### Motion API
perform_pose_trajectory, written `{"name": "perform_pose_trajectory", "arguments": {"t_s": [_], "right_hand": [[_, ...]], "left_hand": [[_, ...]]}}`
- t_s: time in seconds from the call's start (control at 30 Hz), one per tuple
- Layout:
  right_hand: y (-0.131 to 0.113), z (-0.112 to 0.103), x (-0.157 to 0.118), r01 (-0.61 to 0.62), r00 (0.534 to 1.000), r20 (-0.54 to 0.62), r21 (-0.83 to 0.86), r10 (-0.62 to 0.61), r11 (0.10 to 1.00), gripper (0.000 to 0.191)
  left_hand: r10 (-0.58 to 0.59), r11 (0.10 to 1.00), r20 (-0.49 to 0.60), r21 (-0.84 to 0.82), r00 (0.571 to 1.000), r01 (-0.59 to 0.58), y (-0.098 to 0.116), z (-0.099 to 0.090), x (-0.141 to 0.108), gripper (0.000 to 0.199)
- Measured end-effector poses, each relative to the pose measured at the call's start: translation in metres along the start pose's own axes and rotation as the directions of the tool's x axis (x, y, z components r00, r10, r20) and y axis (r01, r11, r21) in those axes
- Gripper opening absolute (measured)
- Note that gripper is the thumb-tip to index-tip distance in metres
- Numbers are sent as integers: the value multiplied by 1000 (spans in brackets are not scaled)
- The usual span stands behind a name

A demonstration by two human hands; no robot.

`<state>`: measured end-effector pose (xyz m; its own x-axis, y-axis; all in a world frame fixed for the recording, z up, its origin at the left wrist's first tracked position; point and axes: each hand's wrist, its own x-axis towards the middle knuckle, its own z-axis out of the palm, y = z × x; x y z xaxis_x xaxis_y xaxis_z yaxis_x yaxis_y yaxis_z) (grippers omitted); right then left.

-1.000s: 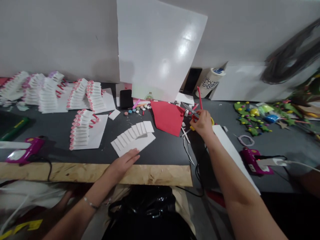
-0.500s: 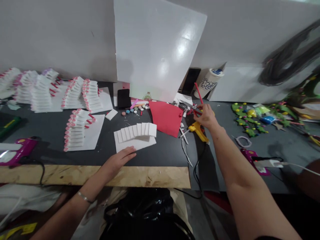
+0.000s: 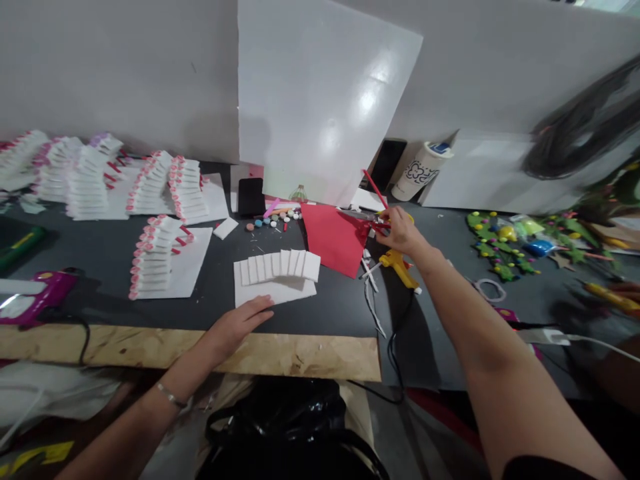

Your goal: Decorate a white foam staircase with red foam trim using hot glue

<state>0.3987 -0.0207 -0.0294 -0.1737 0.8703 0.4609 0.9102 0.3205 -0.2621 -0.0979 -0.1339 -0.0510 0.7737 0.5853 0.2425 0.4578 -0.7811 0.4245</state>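
Observation:
My left hand (image 3: 246,320) lies with fingers stretched out on the front edge of a white foam-board piece (image 3: 300,293). A curved row of white foam steps (image 3: 273,265) stands on that piece. My right hand (image 3: 403,232) is closed around a thin red stick (image 3: 375,188), which points up and left. Scissors (image 3: 363,216) project leftward beside these fingers, over the red sheet (image 3: 330,240); whether the hand grips them too, I cannot tell. A yellow glue gun (image 3: 397,267) rests just below my right hand.
Stepped white models with pink ends (image 3: 153,260) stand at left. Small coloured balls (image 3: 273,220) and a black phone (image 3: 251,197) lie behind the foam piece. A paper cup (image 3: 421,172) leans at the back. Green decorations (image 3: 495,243) and another person's hand (image 3: 625,292) are at right.
My right hand has moved left with the red stick, and the scissor blades now reach over the red sheet. My left hand stays on the foam board. A yellow-handled tool appears at far right.

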Motion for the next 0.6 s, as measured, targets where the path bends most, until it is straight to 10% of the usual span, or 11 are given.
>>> {"name": "perform_pose_trajectory", "arguments": {"t_s": [0.6], "right_hand": [[-57, 11, 24, 2, 1000, -27, 102, 1, 995, 33]], "left_hand": [[-54, 990, -92, 123, 994, 65, 3, 10, -1, 51]]}}
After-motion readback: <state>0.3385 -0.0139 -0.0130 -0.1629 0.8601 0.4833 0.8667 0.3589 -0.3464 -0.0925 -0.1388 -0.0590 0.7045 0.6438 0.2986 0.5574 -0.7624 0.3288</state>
